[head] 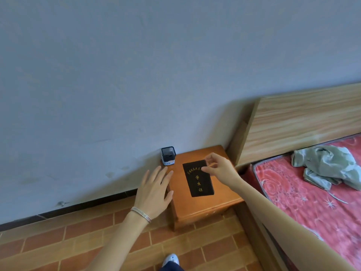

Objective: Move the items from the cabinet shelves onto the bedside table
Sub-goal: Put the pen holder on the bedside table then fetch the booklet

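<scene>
A black booklet (pixel 198 179) with gold characters lies flat on the orange-brown bedside table (pixel 220 200). My right hand (pixel 218 169) is at the booklet's far right corner, thumb on the cover and fingers curled at the edge, pinching it. My left hand (pixel 154 190) hovers open with spread fingers over the table's left edge and holds nothing. A small black-and-white box (pixel 168 155) stands on the table's back left corner, against the wall.
The grey wall rises right behind the table. A bed with a wooden headboard (pixel 304 122) and a red mattress (pixel 304 194) adjoins the table on the right, with a crumpled grey-green cloth (pixel 328 165) on it. Brick-patterned floor (pixel 78 243) lies below; my shoe (pixel 171 259) shows there.
</scene>
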